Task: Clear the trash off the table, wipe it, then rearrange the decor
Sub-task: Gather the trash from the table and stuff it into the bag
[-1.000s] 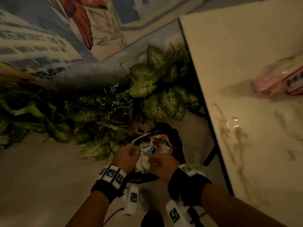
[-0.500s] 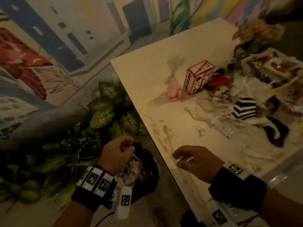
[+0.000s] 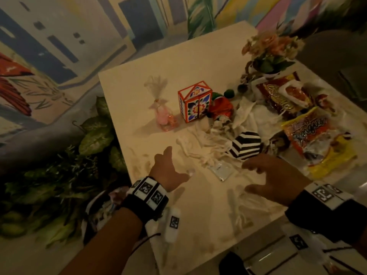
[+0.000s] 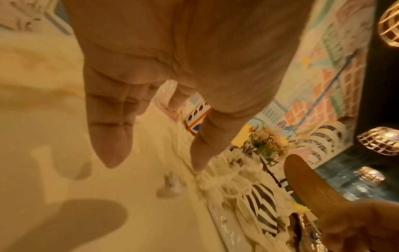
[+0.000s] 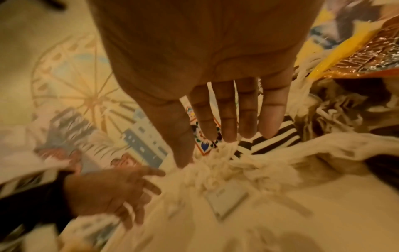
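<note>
Two hands hover over the desk, and both hold nothing: the left hand has its fingers straight and close together with the thumb apart, the right hand has its fingers straight and slightly spread. Blur smears much of both wrist views. Between the hands lies a small flat packet, its print unreadable. Just beyond it a heap of crumpled white tissues half buries a black-and-white striped piece. Snack wrappers pile up at the right, partly overlapping. Farther back stand a painted floral box, a pink wrapped favor and a flower pot. Down left, beside the desk and mostly hidden by the left wrist, sits a dark trash bag with crumpled paper showing inside.
</note>
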{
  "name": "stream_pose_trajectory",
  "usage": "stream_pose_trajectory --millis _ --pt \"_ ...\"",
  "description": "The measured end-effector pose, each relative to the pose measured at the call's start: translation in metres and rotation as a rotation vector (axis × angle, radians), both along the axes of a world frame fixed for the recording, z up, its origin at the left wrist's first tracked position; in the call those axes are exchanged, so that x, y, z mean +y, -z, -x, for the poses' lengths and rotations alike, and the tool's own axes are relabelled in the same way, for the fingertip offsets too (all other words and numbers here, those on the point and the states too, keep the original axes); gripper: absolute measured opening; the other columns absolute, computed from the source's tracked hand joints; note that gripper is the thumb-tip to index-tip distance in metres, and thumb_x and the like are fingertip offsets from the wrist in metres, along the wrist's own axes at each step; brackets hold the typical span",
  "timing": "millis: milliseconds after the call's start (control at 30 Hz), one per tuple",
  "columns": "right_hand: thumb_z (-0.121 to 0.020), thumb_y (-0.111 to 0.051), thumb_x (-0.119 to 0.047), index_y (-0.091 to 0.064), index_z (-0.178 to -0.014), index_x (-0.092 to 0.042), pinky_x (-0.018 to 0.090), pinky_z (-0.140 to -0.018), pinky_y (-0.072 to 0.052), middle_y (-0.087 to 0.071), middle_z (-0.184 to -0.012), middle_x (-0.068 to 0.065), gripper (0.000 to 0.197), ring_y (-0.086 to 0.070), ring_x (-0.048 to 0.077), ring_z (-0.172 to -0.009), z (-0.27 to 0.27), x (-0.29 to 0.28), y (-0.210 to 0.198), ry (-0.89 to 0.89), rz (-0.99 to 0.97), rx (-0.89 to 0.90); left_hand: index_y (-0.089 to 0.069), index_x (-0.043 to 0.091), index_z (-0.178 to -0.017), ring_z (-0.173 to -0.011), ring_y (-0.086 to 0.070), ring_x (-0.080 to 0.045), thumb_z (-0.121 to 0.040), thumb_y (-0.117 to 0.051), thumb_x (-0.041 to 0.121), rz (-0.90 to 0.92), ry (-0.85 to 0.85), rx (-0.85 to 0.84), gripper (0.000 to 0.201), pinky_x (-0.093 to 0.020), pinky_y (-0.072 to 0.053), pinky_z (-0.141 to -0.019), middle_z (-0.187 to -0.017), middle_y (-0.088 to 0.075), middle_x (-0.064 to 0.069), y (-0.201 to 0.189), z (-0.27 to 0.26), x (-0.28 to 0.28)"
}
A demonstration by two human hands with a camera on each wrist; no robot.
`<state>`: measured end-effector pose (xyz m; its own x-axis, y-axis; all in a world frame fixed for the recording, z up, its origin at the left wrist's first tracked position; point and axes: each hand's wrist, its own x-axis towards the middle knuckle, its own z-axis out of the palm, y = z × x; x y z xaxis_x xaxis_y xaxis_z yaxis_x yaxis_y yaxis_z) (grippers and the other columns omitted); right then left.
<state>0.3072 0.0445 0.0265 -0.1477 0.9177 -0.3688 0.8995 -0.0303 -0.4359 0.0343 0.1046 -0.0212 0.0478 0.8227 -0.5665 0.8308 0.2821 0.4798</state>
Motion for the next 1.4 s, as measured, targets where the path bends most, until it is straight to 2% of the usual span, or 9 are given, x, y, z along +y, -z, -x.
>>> stream_pose_trajectory --millis 167,333,600,800,933,1067,1167,1267,1400 --pt "-0.072 -0.073 -0.045 -0.034 -0.131 -0.043 0.028 -0.098 -0.041 -0.029 -0.132 -0.012 0.071 -0.037 0.013 -0.122 -0.028 -0.008 0.021 -0.327 0.268 -0.109 0.002 0.017 -0.151 -0.13 -0.036 -0.035 -0.069 -0.081 0.039 -0.011 -0.022 0.08 0.118 -0.033 -0.04 -0.099 -0.147 -0.008 -0.014 0.01 -0.05 -0.008" --pt "-0.069 -0.07 -0.054 -0.019 -0.137 -0.052 0.033 -0.095 -0.044 -0.016 -0.138 -0.01 0.085 -0.03 0.017 -0.126 -0.034 -0.012 0.039 -0.486 0.281 -0.053 0.003 0.023 -0.15 -0.13 -0.037 -0.033 -0.059 -0.085 0.047 -0.012 -0.13 0.107 0.129 -0.034 -0.04 -0.099 -0.146 -0.006 -0.01 0.012 -0.077 -0.006" --pt "-0.079 -0.064 -0.046 -0.044 -0.124 -0.038 0.037 -0.089 -0.046 -0.022 -0.134 -0.001 0.05 -0.027 0.024 -0.12 -0.016 -0.008 0.052 -0.607 0.255 -0.094 0.007 0.041 -0.146 -0.128 -0.041 -0.039 -0.046 -0.08 0.069 0.008 -0.147 0.172 0.135 -0.041 -0.046 -0.095 -0.153 0.007 -0.007 0.015 -0.105 0.017" --pt "-0.084 -0.055 -0.009 -0.067 -0.092 -0.002 0.025 -0.078 -0.034 -0.05 -0.113 0.013 0.016 -0.049 0.028 -0.105 -0.007 0.008 0.072 -0.542 0.215 0.06 -0.034 0.025 -0.136 -0.111 -0.05 -0.036 -0.07 -0.076 0.045 -0.12 -0.164 0.12 0.081 -0.034 -0.045 -0.091 -0.142 -0.012 -0.008 0.019 -0.118 0.026" --pt "-0.085 -0.051 -0.002 -0.066 -0.085 -0.006 0.02 -0.074 -0.032 -0.059 -0.097 0.009 0.015 -0.054 0.023 -0.094 -0.016 0.029 0.065 -0.419 0.095 0.117 -0.054 0.009 -0.113 -0.093 -0.055 -0.033 -0.082 -0.065 0.015 -0.266 -0.158 0.097 0.033 -0.032 -0.047 -0.084 -0.127 -0.033 -0.01 0.025 -0.118 0.035" --pt "-0.075 -0.059 0.008 -0.063 -0.074 -0.007 0.03 -0.066 -0.039 -0.056 -0.088 0.012 0.016 -0.055 0.03 -0.08 -0.02 0.063 0.052 -0.307 -0.128 0.144 -0.061 -0.001 -0.099 -0.09 -0.053 -0.036 -0.086 -0.054 0.006 -0.315 -0.109 0.112 0.016 -0.026 -0.032 -0.069 -0.114 -0.046 -0.017 0.028 -0.111 0.041" --pt "-0.073 -0.055 0.012 -0.065 -0.101 -0.008 0.037 -0.076 -0.046 -0.052 -0.117 0.018 0.036 -0.056 0.036 -0.099 -0.012 0.088 0.046 -0.312 -0.196 0.113 -0.059 0.0 -0.092 -0.09 -0.052 -0.038 -0.084 -0.054 0.007 -0.318 -0.167 0.174 0.012 -0.028 -0.028 -0.065 -0.106 -0.051 -0.019 0.025 -0.099 0.042" --pt "-0.082 -0.05 0.003 -0.044 -0.135 -0.019 0.043 -0.101 -0.041 -0.026 -0.147 0.016 0.059 -0.038 0.037 -0.126 -0.002 0.103 0.046 -0.351 -0.1 0.001 -0.055 0.004 -0.105 -0.095 -0.052 -0.037 -0.079 -0.058 0.004 -0.331 -0.25 0.13 0.027 -0.027 -0.033 -0.07 -0.113 -0.047 -0.018 0.025 -0.092 0.039" --pt "-0.085 -0.054 -0.01 -0.039 -0.137 -0.026 0.046 -0.101 -0.04 -0.02 -0.149 0.01 0.057 -0.033 0.038 -0.127 0.008 0.115 0.044 -0.363 -0.011 -0.147 -0.035 0.027 -0.137 -0.103 -0.052 -0.028 -0.074 -0.068 0.022 -0.238 -0.269 -0.081 0.072 -0.029 -0.045 -0.085 -0.132 -0.029 -0.011 0.023 -0.097 0.037"
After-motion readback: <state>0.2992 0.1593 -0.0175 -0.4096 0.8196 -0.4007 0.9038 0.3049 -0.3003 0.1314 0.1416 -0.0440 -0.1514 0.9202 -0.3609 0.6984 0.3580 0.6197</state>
